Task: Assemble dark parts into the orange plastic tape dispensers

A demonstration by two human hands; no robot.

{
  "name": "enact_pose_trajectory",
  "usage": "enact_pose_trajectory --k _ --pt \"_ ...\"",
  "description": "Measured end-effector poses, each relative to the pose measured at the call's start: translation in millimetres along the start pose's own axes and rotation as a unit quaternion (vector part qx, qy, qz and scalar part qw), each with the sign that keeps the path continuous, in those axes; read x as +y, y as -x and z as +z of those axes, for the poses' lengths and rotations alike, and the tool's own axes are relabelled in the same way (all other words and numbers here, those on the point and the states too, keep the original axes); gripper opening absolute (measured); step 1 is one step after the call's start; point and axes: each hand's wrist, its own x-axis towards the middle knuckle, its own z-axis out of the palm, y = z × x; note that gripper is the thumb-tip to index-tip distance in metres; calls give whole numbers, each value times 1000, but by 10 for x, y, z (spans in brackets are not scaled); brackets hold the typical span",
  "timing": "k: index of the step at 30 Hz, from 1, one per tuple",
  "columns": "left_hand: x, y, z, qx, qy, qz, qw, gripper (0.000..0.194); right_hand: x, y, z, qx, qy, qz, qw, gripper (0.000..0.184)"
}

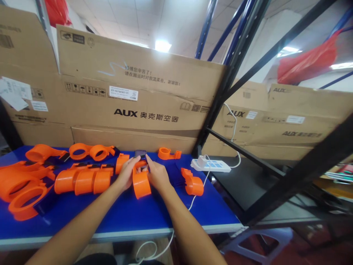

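Near the middle of the blue table, I hold an orange tape dispenser (pixel 142 185) between both hands, its round end toward me. My left hand (pixel 127 173) grips its left side, fingers closed near the far end. From the right, my right hand (pixel 158 172) is closed on the same dispenser, thumb and fingers at its dark tip. Just behind my left hand, another orange dispenser (pixel 121 163) is partly hidden. A small dark rectangular object (pixel 140 152) lies beyond my fingertips; its kind is unclear.
Several orange dispensers (pixel 83 181) crowd the blue table (pixel 118 217) on the left. Others lie at the back (pixel 164 153) and right (pixel 194 186). A white power strip (pixel 211 164) trails a cable across the right side. Cardboard (pixel 149 99) walls the back; a black rack post (pixel 217 106) rises right.
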Motion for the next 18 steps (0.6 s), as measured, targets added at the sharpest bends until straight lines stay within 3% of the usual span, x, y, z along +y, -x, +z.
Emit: enact_pose_trajectory --k 12,18 --pt "-43 -52 -54 10 -2 -15 1000 23 19 20 101 29 -19 -26 999 61" --pt "-42 -83 -107 24 -3 -6 1000 28 67 -4 39 57 -95 -32 993 57"
